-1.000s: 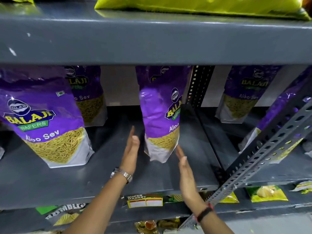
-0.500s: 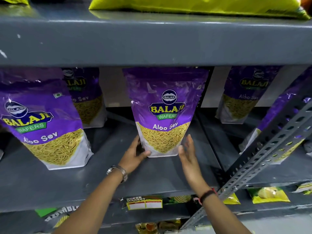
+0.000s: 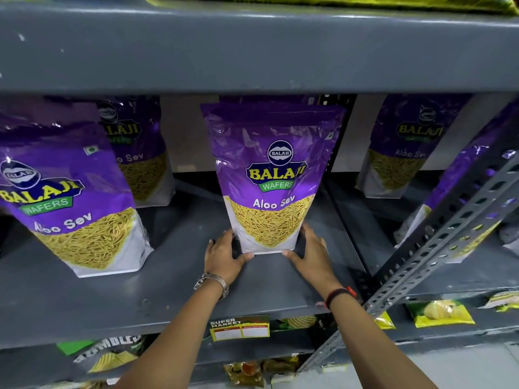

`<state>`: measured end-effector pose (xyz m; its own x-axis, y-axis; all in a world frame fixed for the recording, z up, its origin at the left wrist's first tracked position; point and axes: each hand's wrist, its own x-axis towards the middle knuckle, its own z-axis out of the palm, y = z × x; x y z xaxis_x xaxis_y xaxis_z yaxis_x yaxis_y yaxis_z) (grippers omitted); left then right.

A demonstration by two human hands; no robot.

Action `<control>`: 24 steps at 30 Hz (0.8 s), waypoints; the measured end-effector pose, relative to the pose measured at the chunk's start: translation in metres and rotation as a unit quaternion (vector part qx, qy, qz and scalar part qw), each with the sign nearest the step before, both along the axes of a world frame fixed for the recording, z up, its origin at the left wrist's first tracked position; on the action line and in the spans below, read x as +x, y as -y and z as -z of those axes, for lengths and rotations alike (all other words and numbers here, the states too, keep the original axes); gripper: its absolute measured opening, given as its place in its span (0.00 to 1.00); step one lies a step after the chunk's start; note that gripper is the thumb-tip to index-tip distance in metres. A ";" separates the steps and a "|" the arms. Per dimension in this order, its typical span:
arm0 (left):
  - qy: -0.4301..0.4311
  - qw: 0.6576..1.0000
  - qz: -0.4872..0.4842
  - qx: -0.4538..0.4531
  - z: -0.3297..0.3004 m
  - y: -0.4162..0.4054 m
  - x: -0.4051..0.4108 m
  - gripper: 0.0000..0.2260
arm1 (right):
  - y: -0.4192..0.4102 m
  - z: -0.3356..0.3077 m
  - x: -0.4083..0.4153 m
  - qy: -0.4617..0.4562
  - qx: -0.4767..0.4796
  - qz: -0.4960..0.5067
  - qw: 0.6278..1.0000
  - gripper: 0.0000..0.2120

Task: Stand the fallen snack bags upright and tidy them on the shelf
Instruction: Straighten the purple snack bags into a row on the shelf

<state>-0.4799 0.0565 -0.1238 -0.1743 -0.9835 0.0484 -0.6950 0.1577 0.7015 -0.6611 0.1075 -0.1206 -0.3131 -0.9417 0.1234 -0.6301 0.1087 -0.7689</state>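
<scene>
A purple Balaji Aloo Sev bag point(image 3: 271, 175) stands upright in the middle of the grey metal shelf point(image 3: 174, 284), its front label facing me. My left hand point(image 3: 223, 255) cups its lower left corner and my right hand point(image 3: 310, 249) cups its lower right corner, both thumbs at the bag's base. A second bag of the same kind point(image 3: 70, 197) stands upright at the front left. A third one point(image 3: 140, 153) stands behind it near the back wall.
A perforated grey upright point(image 3: 438, 248) slants across the right side. Beyond it, more purple bags point(image 3: 404, 147) stand on the neighbouring shelf. A yellow-green bag point(image 3: 337, 0) lies on the shelf above. Yellow snack packs point(image 3: 441, 313) and a price label point(image 3: 240, 328) sit below.
The middle bag turned from side-on to front-facing and stands straighter. Both hands moved in from open beside it to gripping its lower corners. The camera moved closer.
</scene>
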 end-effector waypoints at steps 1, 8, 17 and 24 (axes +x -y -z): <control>0.003 1.000 -0.001 0.004 0.002 -0.001 0.000 0.25 | -0.001 0.001 0.000 -0.011 0.000 0.000 1.000 0.28; 0.010 1.000 0.013 -0.002 0.009 -0.019 0.002 0.23 | -0.023 0.006 -0.004 0.005 0.015 0.014 1.000 0.28; 0.024 0.999 0.026 0.001 0.008 -0.025 0.004 0.23 | -0.036 0.004 -0.001 0.007 0.015 0.010 1.000 0.29; 0.028 0.999 0.028 -0.003 0.008 -0.026 0.004 0.23 | -0.036 0.005 -0.002 0.014 0.021 0.012 1.000 0.29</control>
<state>-0.4763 0.0830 -0.1320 -0.2325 -0.9717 0.0426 -0.7226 0.2018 0.6611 -0.6628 0.1436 -0.1260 -0.3377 -0.9383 0.0750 -0.6056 0.1555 -0.7804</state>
